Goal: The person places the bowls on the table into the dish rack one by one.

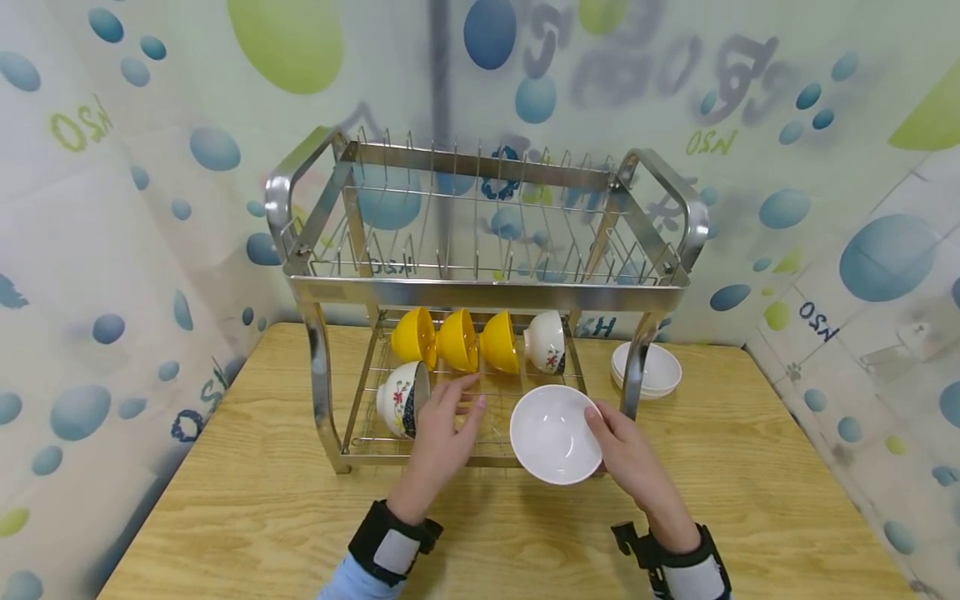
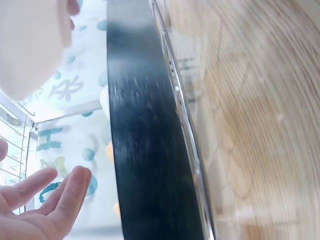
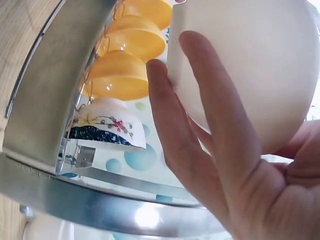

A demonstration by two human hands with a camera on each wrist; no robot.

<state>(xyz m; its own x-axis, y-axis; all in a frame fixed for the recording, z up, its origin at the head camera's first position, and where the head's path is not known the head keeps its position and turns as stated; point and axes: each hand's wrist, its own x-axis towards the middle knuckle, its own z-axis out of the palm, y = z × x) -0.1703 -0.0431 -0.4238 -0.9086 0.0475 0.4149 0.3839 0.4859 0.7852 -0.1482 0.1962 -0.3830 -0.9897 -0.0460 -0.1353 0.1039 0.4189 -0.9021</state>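
Observation:
My right hand (image 1: 630,454) holds a plain white bowl (image 1: 557,434) by its right side, thumb at the rim and fingers along the outside wall. In the right wrist view, several fingers (image 3: 220,110) lie against the outside of that bowl. My left hand (image 1: 444,429) is in front of the lower shelf, its fingers parted and nothing held. Just left of it, a flower-patterned bowl (image 1: 401,400) stands on its side. Behind, three yellow bowls (image 1: 456,341) and another flowered bowl (image 1: 546,342) stand tilted in a row.
A two-tier metal dish rack (image 1: 487,293) stands on the wooden table (image 1: 247,500), its upper wire tier above the bowls. Right of the rack, stacked white bowls (image 1: 652,369) sit on the table. A patterned curtain (image 1: 150,208) hangs behind and at the sides.

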